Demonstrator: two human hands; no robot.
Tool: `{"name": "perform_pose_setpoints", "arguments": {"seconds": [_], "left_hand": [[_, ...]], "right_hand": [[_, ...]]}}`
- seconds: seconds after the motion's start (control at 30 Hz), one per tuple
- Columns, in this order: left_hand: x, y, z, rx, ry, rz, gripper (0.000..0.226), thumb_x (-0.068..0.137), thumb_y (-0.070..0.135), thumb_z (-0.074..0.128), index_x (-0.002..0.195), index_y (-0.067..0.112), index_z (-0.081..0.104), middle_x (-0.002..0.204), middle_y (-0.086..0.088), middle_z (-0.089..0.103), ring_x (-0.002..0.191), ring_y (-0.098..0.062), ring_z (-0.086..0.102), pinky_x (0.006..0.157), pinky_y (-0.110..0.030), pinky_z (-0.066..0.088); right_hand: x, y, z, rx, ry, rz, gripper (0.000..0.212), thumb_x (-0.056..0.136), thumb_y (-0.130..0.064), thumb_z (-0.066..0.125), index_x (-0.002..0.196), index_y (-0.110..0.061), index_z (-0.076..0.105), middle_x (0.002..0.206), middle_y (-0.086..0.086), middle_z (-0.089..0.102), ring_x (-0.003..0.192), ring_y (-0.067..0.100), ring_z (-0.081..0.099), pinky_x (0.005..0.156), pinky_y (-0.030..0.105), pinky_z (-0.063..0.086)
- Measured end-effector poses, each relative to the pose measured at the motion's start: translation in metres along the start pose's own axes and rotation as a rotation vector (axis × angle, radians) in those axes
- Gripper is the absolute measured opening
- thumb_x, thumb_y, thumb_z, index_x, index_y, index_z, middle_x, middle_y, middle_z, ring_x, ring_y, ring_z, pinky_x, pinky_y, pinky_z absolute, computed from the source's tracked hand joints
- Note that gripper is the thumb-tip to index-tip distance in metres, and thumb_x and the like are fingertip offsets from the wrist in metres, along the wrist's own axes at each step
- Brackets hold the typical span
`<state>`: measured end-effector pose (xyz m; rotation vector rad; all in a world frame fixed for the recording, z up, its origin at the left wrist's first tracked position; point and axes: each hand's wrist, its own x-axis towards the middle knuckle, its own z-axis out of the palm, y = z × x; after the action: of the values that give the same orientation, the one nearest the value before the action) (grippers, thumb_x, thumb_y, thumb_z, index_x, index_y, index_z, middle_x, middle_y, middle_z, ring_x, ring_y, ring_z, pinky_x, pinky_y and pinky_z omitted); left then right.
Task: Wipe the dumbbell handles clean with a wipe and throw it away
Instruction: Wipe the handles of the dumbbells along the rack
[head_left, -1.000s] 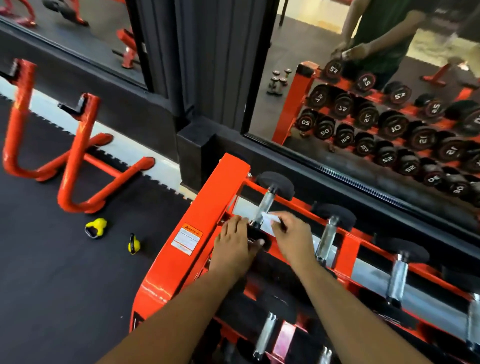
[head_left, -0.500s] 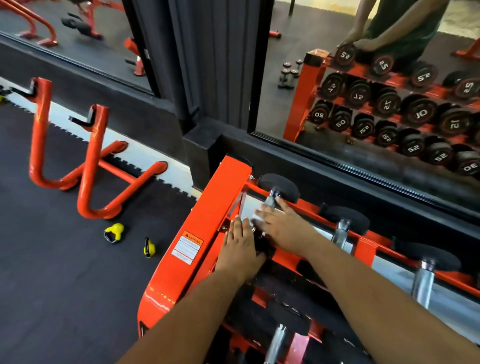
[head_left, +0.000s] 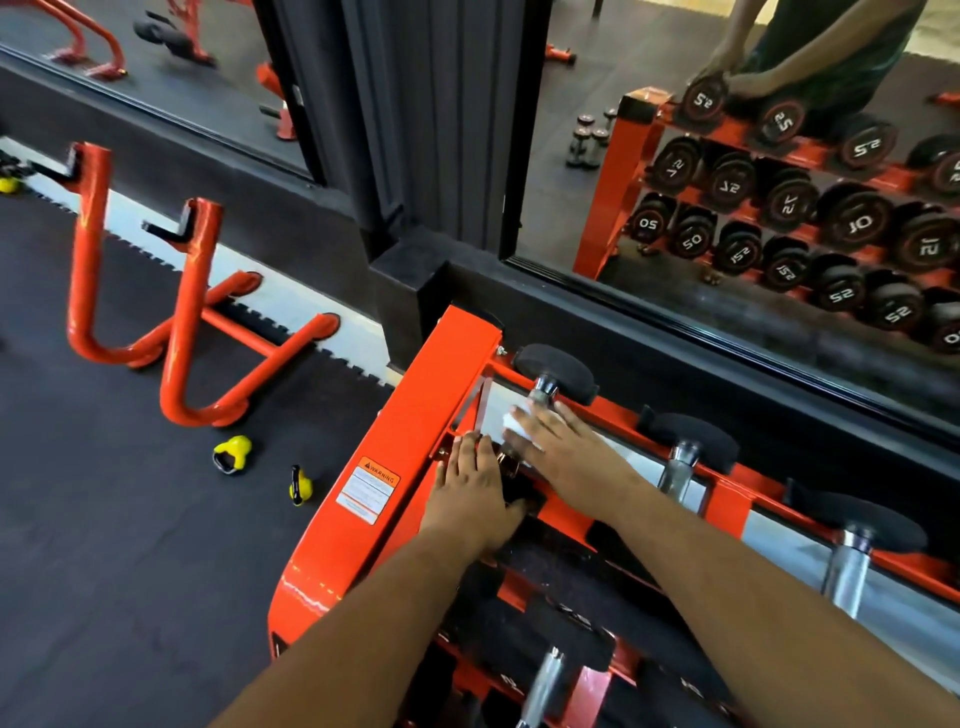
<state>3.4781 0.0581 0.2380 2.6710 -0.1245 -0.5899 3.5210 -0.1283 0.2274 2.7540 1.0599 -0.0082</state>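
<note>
two bare hands reach forward over the left end of an orange dumbbell rack (head_left: 415, 415). the right hand (head_left: 563, 452) lies flat, fingers straight, pressing a white wipe (head_left: 511, 422) onto the chrome handle (head_left: 543, 391) of the leftmost top-row dumbbell. that handle runs away from the person, up and slightly right, toward its far black head (head_left: 556, 371); only a short stub shows beyond the fingertips. the left hand (head_left: 475, 491) rests open on the near end of the same dumbbell, fingers straight, seemingly steadying it. the right hand is the nearer one to the bare stub, so the next stroke likely runs along that axis. more handles (head_left: 680, 470) wait to the right. a wall mirror (head_left: 779, 182) stands behind the rack, over dark rubber flooring (head_left: 104, 519) with small yellow kettlebells (head_left: 234, 453).
</note>
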Motion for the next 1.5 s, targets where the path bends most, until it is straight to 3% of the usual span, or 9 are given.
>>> {"name": "perform_pose_setpoints", "arguments": {"seconds": [0.07,0.23,0.4,0.57,0.73,0.9,1.03,1.23,1.5], "left_hand": [[0.0,0.001,-0.001,0.006,-0.009,-0.004,0.104,0.095,0.06,0.052,0.161,0.009,-0.01,0.17,-0.012,-0.013,0.156,-0.024,-0.014,0.126,-0.041,-0.004],[0.002,0.001,-0.003,0.036,-0.051,-0.024,0.106,0.095,0.064,0.051,0.161,0.011,-0.012,0.169,-0.012,-0.016,0.156,-0.025,-0.015,0.128,-0.046,0.0],[0.003,0.002,-0.003,0.01,-0.038,-0.027,0.103,0.094,0.06,0.054,0.162,0.013,-0.008,0.17,-0.011,-0.01,0.157,-0.024,-0.012,0.128,-0.047,0.001],[0.005,0.001,-0.003,0.021,-0.05,-0.042,0.105,0.093,0.062,0.055,0.162,0.014,-0.007,0.17,-0.009,-0.011,0.157,-0.024,-0.011,0.128,-0.049,0.003],[0.005,0.0,-0.003,-0.042,-0.046,-0.042,0.105,0.09,0.053,0.059,0.162,0.017,-0.009,0.171,-0.007,-0.009,0.157,-0.024,-0.01,0.127,-0.048,0.0],[0.005,0.0,-0.005,-0.008,-0.062,-0.034,0.108,0.093,0.06,0.058,0.161,0.016,-0.013,0.17,-0.006,-0.012,0.157,-0.022,-0.013,0.127,-0.05,0.001],[0.006,0.0,-0.006,-0.009,-0.068,-0.034,0.104,0.092,0.057,0.057,0.162,0.017,-0.01,0.171,-0.007,-0.008,0.157,-0.023,-0.011,0.127,-0.051,0.003],[0.005,0.001,-0.008,0.034,-0.087,-0.031,0.107,0.094,0.065,0.053,0.161,0.015,-0.013,0.17,-0.007,-0.012,0.157,-0.023,-0.013,0.127,-0.051,0.002],[0.005,0.0,-0.006,0.019,-0.069,-0.031,0.108,0.092,0.066,0.054,0.162,0.015,-0.011,0.171,-0.007,-0.008,0.157,-0.023,-0.01,0.127,-0.05,0.002]], "right_hand": [[-0.005,0.004,-0.001,-0.047,-0.012,-0.069,0.069,0.094,-0.012,0.039,0.16,-0.018,0.02,0.167,0.011,0.015,0.155,0.03,0.012,0.123,0.053,0.016],[-0.001,0.013,-0.007,-0.009,0.039,0.179,0.079,0.09,-0.006,0.042,0.161,-0.014,0.01,0.168,0.015,0.006,0.155,0.031,0.003,0.125,0.049,0.013],[0.001,0.0,0.002,-0.06,-0.01,-0.125,0.066,0.094,-0.017,0.041,0.158,-0.013,0.026,0.164,0.012,0.025,0.153,0.029,0.019,0.123,0.054,0.017],[0.016,0.005,-0.015,-0.051,0.02,0.097,0.06,0.096,-0.016,0.038,0.155,-0.013,0.031,0.162,0.014,0.029,0.152,0.032,0.02,0.122,0.053,0.02],[0.0,-0.005,-0.001,-0.064,-0.026,-0.195,0.058,0.093,-0.015,0.046,0.151,-0.013,0.041,0.159,0.012,0.037,0.151,0.027,0.027,0.122,0.055,0.021],[0.003,0.005,-0.013,0.005,-0.005,0.109,0.074,0.09,-0.008,0.038,0.161,-0.016,0.016,0.168,0.01,0.012,0.155,0.027,0.007,0.124,0.055,0.014],[-0.004,-0.008,0.0,-0.036,-0.036,-0.14,0.063,0.094,-0.015,0.039,0.156,-0.014,0.03,0.165,0.01,0.022,0.154,0.028,0.018,0.123,0.053,0.016],[0.009,0.004,-0.008,-0.022,0.06,0.242,0.07,0.094,-0.009,0.04,0.16,-0.012,0.017,0.167,0.014,0.013,0.155,0.031,0.011,0.123,0.049,0.019],[0.015,0.009,-0.017,-0.177,0.025,0.182,0.065,0.098,-0.017,0.039,0.159,-0.009,0.017,0.165,0.017,0.018,0.153,0.032,0.017,0.117,0.048,0.026]]}}
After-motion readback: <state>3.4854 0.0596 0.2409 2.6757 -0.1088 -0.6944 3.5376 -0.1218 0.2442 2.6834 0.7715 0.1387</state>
